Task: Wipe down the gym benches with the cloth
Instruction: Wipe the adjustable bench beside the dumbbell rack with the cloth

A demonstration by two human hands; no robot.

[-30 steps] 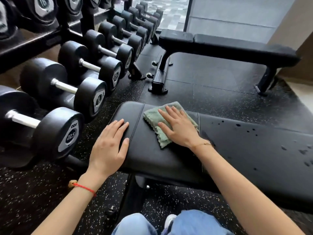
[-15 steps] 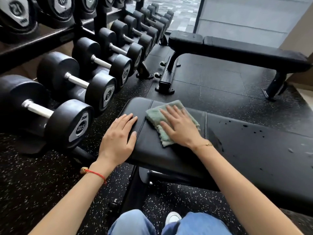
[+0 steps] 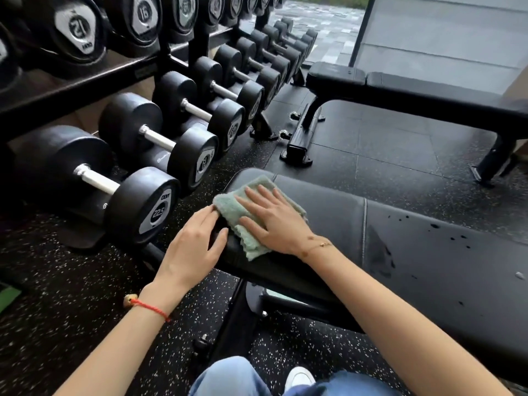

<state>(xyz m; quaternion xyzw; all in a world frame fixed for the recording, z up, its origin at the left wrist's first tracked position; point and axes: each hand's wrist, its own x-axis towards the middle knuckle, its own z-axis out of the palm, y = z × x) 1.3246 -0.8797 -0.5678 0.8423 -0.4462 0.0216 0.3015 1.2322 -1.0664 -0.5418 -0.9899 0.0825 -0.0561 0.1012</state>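
A black padded bench (image 3: 428, 252) runs across in front of me, with dark wet spots on its right part. A folded green cloth (image 3: 231, 207) lies on the bench's left end pad. My right hand (image 3: 274, 218) presses flat on the cloth with its fingers straight and spread. My left hand (image 3: 194, 247) rests on the rounded left end of the pad, its fingertips touching the cloth's left corner. A second black bench (image 3: 428, 92) stands farther back on the right.
A rack of black dumbbells (image 3: 137, 181) lines the floor on the left, close to the bench's end, with more dumbbells on a shelf above. The second bench's foot (image 3: 297, 150) stands on the rubber floor between the benches. My knees and a shoe show below.
My right hand has slid the cloth left toward the end of the pad. The left hand moved to the pad's end edge and now touches the cloth. The view shifted left.
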